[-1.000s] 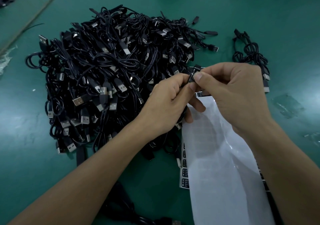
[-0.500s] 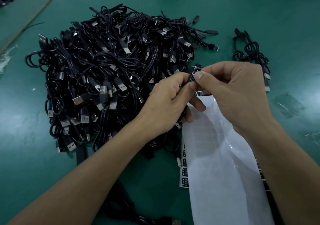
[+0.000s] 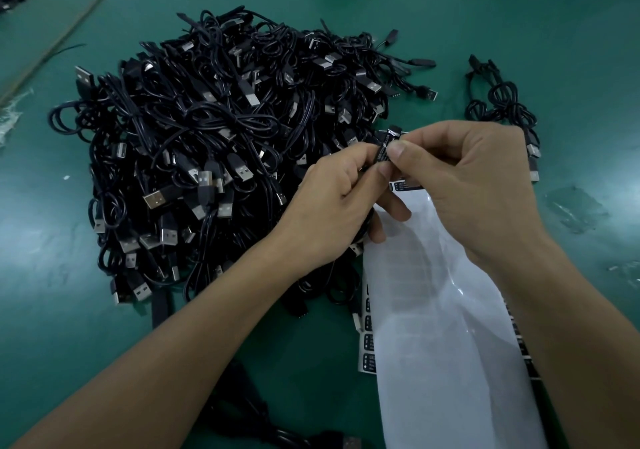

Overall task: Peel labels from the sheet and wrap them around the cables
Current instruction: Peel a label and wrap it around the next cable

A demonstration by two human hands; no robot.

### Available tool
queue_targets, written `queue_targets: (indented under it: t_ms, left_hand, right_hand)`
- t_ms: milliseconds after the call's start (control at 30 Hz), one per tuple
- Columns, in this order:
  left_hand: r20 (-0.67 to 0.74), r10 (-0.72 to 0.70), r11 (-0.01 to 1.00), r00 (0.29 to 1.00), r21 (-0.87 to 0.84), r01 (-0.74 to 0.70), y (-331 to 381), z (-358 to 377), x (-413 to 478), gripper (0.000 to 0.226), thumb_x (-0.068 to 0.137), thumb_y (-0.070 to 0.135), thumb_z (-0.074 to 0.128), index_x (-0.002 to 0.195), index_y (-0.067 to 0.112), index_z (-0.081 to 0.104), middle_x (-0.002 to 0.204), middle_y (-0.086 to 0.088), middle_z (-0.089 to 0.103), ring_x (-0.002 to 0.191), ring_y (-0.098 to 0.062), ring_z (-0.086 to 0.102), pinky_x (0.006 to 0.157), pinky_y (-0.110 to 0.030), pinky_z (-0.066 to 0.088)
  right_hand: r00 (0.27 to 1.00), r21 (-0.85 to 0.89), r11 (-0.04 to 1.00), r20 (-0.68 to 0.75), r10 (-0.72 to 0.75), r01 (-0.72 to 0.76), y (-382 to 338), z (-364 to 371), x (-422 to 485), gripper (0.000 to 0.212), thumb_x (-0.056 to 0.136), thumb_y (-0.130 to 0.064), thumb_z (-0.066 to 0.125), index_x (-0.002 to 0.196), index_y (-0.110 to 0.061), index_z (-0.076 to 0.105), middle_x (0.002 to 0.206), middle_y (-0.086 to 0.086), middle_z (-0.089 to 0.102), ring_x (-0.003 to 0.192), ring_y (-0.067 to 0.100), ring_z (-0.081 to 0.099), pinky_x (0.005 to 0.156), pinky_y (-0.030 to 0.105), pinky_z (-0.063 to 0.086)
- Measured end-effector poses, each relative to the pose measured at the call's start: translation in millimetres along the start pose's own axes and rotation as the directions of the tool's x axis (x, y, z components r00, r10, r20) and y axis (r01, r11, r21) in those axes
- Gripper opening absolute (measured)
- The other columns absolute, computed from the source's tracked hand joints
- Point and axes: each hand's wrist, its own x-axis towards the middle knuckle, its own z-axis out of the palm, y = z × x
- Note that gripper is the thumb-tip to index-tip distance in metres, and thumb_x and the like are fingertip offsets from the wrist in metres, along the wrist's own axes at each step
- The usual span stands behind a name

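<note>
Pinching one label (image 3: 382, 153) on one cable (image 3: 394, 132): left hand (image 3: 332, 213), right hand (image 3: 474, 185).

A matte green table top (image 3: 519, 16) fills the frame. Left of centre lies a big heap of black USB cables with silver plugs (image 3: 214, 144). A small bundle of the same black cables (image 3: 502, 102) sits apart at upper right. At lower right a long white backing sheet (image 3: 450, 344) lies over sheets of black printed labels (image 3: 369, 341). Crumpled scraps of clear film (image 3: 575, 208) lie near the right edge.
</note>
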Motion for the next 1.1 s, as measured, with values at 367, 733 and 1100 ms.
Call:
queue_targets:
  t_ms: [367, 733, 1100]
  left_hand:
    - [-0.002, -0.012, 1.000, 1.000, 0.005, 0.012, 2.6, -0.2, -1.0, 0.019, 0.108, 0.021, 0.043, 0.101, 0.019, 0.061, 0.078, -0.002, 0.076, 0.044, -0.019, 0.063, 0.043, -0.019, 0.041]
    - [-0.016, -0.028, 0.999, 0.999, 0.024, 0.028, 3.1, 0.3, -1.5, 0.021, 0.108, 0.020, 0.042, 0.106, 0.012, 0.062, 0.078, -0.004, 0.076, 0.044, -0.021, 0.062, 0.043, -0.023, 0.041]
    - [-0.007, -0.029, 0.999, 1.000, 0.016, 0.029, 3.6, 0.5, -1.4, 0.020, 0.109, 0.020, 0.042, 0.106, 0.015, 0.061, 0.078, -0.003, 0.076, 0.045, -0.020, 0.063, 0.043, -0.023, 0.042]
  right_hand:
    - [0.999, 0.023, 0.999, 0.033, -0.024, 0.023, -1.0, -1.3, 0.0, 0.013, 0.089, -0.017, 0.076, 0.081, -0.027, 0.073, 0.071, -0.011, 0.074, 0.067, 0.002, 0.070, 0.068, 0.021, 0.055]
    - [1.000, 0.014, 0.999, 0.005, -0.028, 0.028, -3.1, 0.4, -1.6, 0.017, 0.088, -0.018, 0.076, 0.077, -0.031, 0.072, 0.072, -0.014, 0.074, 0.069, 0.005, 0.072, 0.067, 0.020, 0.056]
    - [1.000, 0.017, 1.000, -0.001, -0.007, 0.007, -2.2, 0.3, -0.6, 0.014, 0.087, -0.018, 0.076, 0.077, -0.027, 0.073, 0.071, -0.011, 0.074, 0.067, 0.005, 0.071, 0.066, 0.021, 0.056]
